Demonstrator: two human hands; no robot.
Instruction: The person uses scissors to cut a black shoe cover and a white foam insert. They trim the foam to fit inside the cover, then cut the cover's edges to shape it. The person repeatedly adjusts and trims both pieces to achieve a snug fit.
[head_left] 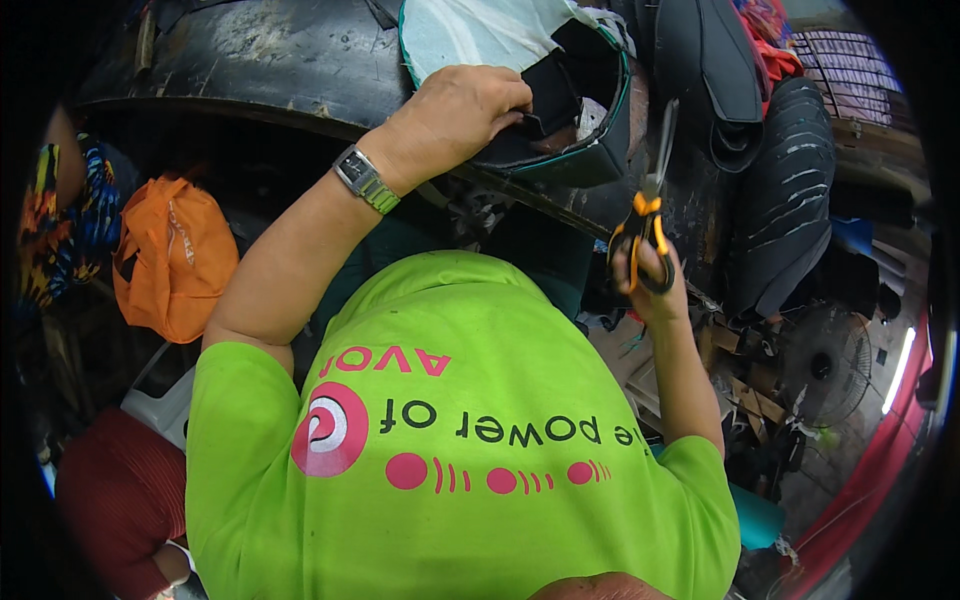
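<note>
Lime-green short-sleeved shirt [460, 395], pink-and-black lettering [490, 430], round pink emblem [330, 430], silvery wristwatch [366, 178]

Remotely, I saw the dark, green-rimmed, pale-lined case [585, 165] cropped above, the bare right hand [667, 300] partly hidden by orange-and-black scissors [648, 205].

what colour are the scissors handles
The scissors handles are black and yellow-orange, best seen in the head view.

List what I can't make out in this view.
Head view:
Left hand: most fingertips, beneath the hand itself.
Right hand: fingers partly covered by the black-and-orange scissors.
Dark green-edged fabric bag: its bottom, behind the black fabric flap.
Person in dark red cloth: cut off by the picture's dark edge.
</note>
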